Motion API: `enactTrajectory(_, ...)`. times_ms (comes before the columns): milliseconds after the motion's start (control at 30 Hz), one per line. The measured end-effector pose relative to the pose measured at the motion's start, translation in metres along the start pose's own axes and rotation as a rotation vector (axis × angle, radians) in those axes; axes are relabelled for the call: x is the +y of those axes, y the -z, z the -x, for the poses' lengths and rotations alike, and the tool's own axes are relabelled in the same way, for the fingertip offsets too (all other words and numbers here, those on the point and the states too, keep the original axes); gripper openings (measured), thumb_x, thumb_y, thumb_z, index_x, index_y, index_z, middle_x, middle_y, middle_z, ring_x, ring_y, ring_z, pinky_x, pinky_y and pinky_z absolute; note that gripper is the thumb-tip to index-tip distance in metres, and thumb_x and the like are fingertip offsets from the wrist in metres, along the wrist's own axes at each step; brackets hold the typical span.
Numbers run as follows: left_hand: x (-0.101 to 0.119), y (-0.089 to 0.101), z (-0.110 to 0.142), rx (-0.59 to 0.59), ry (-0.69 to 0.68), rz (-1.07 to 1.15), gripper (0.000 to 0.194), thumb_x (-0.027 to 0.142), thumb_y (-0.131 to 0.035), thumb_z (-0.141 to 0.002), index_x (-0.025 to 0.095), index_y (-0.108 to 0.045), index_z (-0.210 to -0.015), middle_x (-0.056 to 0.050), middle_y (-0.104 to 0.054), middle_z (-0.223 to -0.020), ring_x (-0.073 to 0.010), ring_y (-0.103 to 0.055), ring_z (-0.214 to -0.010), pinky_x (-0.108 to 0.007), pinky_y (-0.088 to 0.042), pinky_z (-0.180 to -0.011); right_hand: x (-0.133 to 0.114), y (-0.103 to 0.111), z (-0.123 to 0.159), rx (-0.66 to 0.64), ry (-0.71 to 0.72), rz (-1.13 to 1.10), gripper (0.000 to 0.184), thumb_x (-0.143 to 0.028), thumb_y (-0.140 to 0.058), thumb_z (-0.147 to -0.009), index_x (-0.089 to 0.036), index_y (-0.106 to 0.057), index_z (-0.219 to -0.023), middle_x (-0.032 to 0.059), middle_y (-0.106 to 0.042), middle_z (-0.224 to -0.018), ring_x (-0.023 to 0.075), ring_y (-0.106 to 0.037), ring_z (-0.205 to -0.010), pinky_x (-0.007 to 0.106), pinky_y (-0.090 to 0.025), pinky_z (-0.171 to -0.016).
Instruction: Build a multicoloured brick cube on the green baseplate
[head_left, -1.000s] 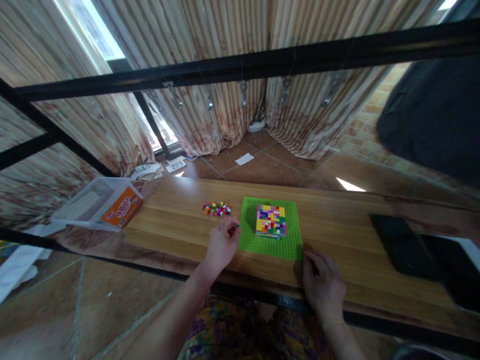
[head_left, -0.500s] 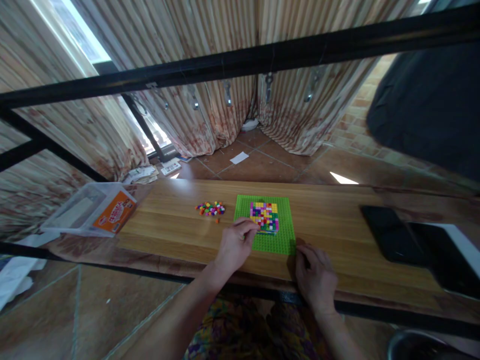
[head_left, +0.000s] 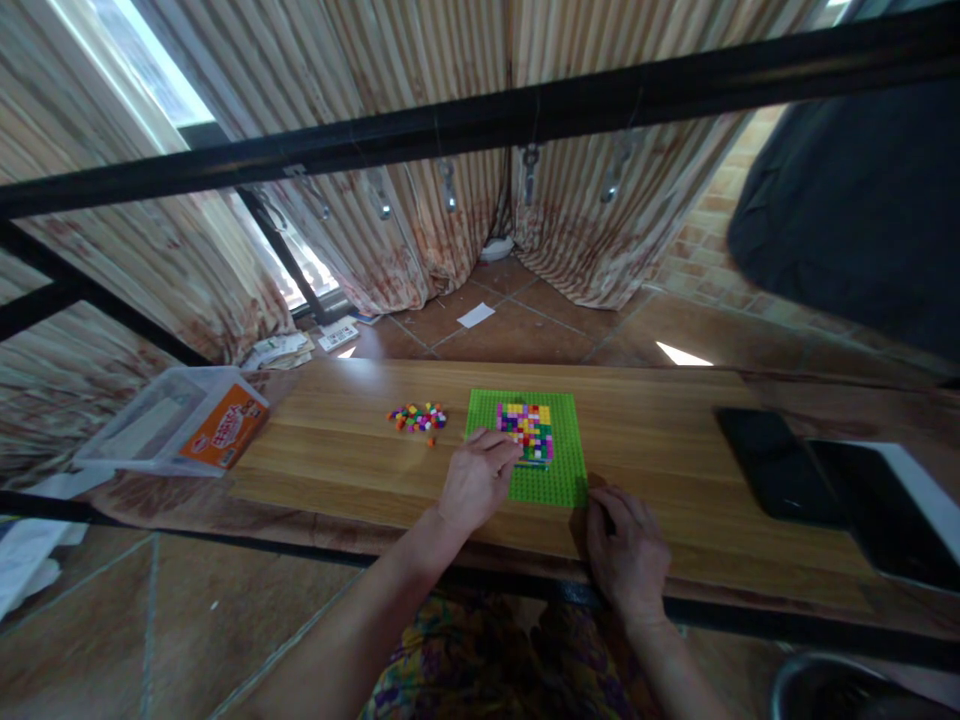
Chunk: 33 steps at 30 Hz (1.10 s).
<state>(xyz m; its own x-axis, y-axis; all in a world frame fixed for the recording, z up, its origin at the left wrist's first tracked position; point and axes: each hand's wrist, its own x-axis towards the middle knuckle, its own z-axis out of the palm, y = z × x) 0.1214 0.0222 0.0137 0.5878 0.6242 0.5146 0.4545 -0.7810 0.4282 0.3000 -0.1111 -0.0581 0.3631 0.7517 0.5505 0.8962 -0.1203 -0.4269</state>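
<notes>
My left hand (head_left: 480, 478) is over the near left corner of a layered block of small coloured toy bricks (head_left: 534, 425). Its thumb and fingers are pinched together against the bricks, and whatever they hold is hidden. Under the block lies a green studded baseplate (head_left: 559, 487). My right hand (head_left: 628, 545) rests on the table with curled fingers, its fingertips at the baseplate's near right corner, with nothing visible in them. To the left of the baseplate is a loose pile of mixed bricks (head_left: 416, 417), with an orange brick (head_left: 430, 441) lying just apart from it.
The wooden table (head_left: 337, 470) carries a clear plastic box (head_left: 142, 420) with an orange label at its left end. Two dark flat devices, one black tablet-like (head_left: 776, 465) and one beside it (head_left: 885, 510), lie at the right. A black metal bar (head_left: 450, 130) crosses beyond the table.
My left hand has shifted slightly and its fingers now press down closer over the block's near left corner. My right hand stays by the baseplate corner. The whole view has moved a little.
</notes>
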Motion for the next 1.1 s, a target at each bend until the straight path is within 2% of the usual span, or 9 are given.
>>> enactTrajectory(200, -0.001, 0.0, 0.0, -0.012, -0.033, -0.052, 0.018, 0.013, -0.053, -0.091, 0.02, -0.068, -0.084, -0.003, -0.068, -0.091, -0.0153, -0.06, -0.088, -0.03, -0.052, -0.08, 0.0, 0.0, 0.0, -0.009, 0.016, -0.008, 0.02, -0.026, -0.051, -0.094, -0.017, -0.069, -0.096, 0.0086, -0.07, -0.1, 0.0209, -0.06, -0.092, 0.032, -0.048, -0.082)
enactTrajectory(333, -0.001, -0.003, 0.0, 0.048, -0.021, -0.036, 0.016, 0.011, -0.056, -0.088, 0.02, -0.068, -0.085, -0.004, -0.065, -0.095, -0.0155, -0.059, -0.091, -0.03, -0.053, -0.082, 0.0, 0.001, -0.001, -0.002, 0.02, -0.009, 0.019, -0.026, -0.052, -0.094, -0.017, -0.069, -0.095, 0.008, -0.07, -0.099, 0.0208, -0.06, -0.09, 0.033, -0.048, -0.082)
enactTrajectory(533, -0.006, -0.01, 0.002, 0.117, 0.001, 0.018, 0.016, 0.013, -0.056, -0.089, 0.021, -0.069, -0.085, -0.004, -0.065, -0.101, -0.0145, -0.06, -0.095, -0.029, -0.053, -0.086, 0.0, 0.0, -0.001, -0.002, 0.024, -0.009, 0.02, -0.027, -0.052, -0.094, -0.017, -0.069, -0.095, 0.0081, -0.07, -0.099, 0.0206, -0.06, -0.09, 0.033, -0.049, -0.082)
enactTrajectory(767, -0.014, -0.013, 0.006, 0.12, -0.013, 0.076, 0.017, 0.017, -0.056, -0.092, 0.021, -0.07, -0.084, -0.004, -0.067, -0.099, -0.0151, -0.06, -0.095, -0.031, -0.053, -0.085, 0.001, -0.001, 0.0, -0.007, 0.027, 0.001, 0.021, -0.027, -0.051, -0.094, -0.017, -0.069, -0.095, 0.0085, -0.07, -0.099, 0.0209, -0.06, -0.092, 0.033, -0.048, -0.084)
enactTrajectory(967, -0.012, -0.013, 0.009, 0.098, -0.008, 0.069, 0.02, 0.016, -0.052, -0.093, 0.023, -0.071, -0.093, -0.004, -0.068, -0.103, -0.0151, -0.061, -0.097, -0.032, -0.054, -0.087, 0.003, -0.004, 0.001, 0.004, 0.026, 0.011, 0.022, -0.03, -0.051, -0.094, -0.017, -0.069, -0.094, 0.0082, -0.07, -0.098, 0.0213, -0.059, -0.089, 0.032, -0.047, -0.081)
enactTrajectory(1100, -0.006, -0.003, 0.014, 0.139, 0.079, 0.12, 0.03, 0.013, -0.05, -0.092, 0.025, -0.065, -0.115, -0.005, -0.063, -0.12, -0.0156, -0.06, -0.112, -0.034, -0.052, -0.098, 0.004, -0.004, 0.001, 0.001, 0.026, 0.015, 0.023, -0.031, -0.051, -0.094, -0.017, -0.069, -0.093, 0.0077, -0.07, -0.097, 0.021, -0.059, -0.089, 0.032, -0.047, -0.081)
